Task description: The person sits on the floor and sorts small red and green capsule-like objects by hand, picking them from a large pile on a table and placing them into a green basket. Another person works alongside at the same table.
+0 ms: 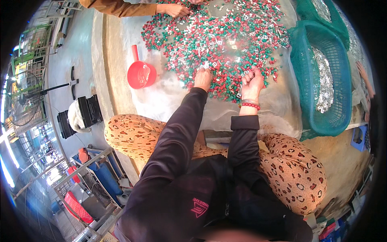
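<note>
A wide spread of small red and green pebble-like pieces [229, 86] lies before me, mixed with small silver frame-shaped metal pieces [219, 41]. At the near edge of this spread, my left hand [203, 79] reaches down with its fingers closed together. Silver bits show right at its fingertips, but whether they are gripped is too small to tell. My right hand [252, 85], with a red bead bracelet [250, 105] at the wrist, is curled just to the right over the pieces. What its fingers hold, if anything, is hidden.
Left of the spread stands a red dipper [141, 75] with a few silver bits inside. To the right, a green net-covered basket [346, 86] holds silver metal pieces [323, 80]. Another person's hand [176, 10] works at the far side. Translucent sheeting [161, 103] covers the work surface.
</note>
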Demonstrator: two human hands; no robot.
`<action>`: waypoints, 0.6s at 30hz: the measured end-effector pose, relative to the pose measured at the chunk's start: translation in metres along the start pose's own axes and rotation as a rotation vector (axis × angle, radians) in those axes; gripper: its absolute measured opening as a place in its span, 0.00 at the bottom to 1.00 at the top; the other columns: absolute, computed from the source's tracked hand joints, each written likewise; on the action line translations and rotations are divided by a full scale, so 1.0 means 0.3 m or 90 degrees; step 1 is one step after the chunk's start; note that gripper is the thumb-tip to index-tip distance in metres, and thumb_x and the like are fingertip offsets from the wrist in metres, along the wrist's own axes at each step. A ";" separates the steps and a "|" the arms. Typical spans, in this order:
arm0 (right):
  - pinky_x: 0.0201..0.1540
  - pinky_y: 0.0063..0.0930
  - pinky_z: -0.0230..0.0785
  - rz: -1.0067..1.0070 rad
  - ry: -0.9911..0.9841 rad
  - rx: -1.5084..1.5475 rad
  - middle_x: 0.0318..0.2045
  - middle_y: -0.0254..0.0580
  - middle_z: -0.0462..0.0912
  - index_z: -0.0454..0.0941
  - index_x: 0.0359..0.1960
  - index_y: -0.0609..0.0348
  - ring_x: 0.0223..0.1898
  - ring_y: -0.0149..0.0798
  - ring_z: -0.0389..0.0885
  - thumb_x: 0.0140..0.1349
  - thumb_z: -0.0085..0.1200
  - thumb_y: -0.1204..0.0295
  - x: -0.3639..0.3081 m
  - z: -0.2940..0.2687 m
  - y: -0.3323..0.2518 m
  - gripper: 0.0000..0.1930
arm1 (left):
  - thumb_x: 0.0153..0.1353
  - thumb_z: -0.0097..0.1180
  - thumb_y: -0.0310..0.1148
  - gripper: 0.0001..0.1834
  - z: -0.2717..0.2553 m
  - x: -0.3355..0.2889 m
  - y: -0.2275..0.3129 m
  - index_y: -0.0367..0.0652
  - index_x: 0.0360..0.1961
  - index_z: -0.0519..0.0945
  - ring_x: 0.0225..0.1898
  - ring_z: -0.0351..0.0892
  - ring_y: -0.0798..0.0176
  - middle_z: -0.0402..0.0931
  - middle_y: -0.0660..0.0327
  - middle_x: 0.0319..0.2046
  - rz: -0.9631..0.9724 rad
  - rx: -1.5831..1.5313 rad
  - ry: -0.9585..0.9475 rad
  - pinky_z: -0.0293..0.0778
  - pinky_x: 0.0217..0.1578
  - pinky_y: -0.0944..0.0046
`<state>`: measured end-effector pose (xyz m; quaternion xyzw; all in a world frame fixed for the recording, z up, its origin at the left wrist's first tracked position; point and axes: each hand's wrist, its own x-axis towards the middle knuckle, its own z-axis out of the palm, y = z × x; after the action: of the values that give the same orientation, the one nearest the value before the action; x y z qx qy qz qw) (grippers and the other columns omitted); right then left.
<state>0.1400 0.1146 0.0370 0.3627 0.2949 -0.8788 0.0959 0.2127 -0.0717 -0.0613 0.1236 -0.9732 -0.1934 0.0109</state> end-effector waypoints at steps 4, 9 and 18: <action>0.15 0.17 0.45 -0.017 0.011 -0.035 0.15 0.26 0.57 0.71 0.37 0.62 0.14 0.22 0.51 0.60 0.46 0.72 -0.001 -0.002 0.002 0.07 | 0.51 0.59 0.33 0.10 -0.038 -0.013 0.001 0.41 0.34 0.80 0.37 0.74 0.49 0.74 0.51 0.29 0.053 -0.018 -0.018 0.71 0.38 0.54; 0.15 0.17 0.43 -0.029 0.017 -0.098 0.14 0.24 0.56 0.72 0.36 0.60 0.14 0.21 0.50 0.59 0.46 0.72 0.000 0.000 0.006 0.06 | 0.49 0.60 0.34 0.09 -0.026 -0.038 0.021 0.43 0.31 0.80 0.37 0.74 0.50 0.74 0.53 0.29 0.089 0.000 -0.001 0.72 0.38 0.55; 0.13 0.18 0.42 -0.036 0.015 -0.037 0.12 0.23 0.55 0.71 0.31 0.57 0.12 0.21 0.49 0.59 0.48 0.71 0.011 -0.007 0.002 0.04 | 0.50 0.55 0.37 0.13 -0.082 0.049 0.064 0.34 0.24 0.77 0.24 0.80 0.54 0.78 0.48 0.23 -0.173 -0.171 -0.010 0.75 0.30 0.57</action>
<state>0.1390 0.1156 0.0335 0.3615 0.3315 -0.8679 0.0782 0.1957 -0.0672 -0.0315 0.2499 -0.9132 -0.3219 -0.0066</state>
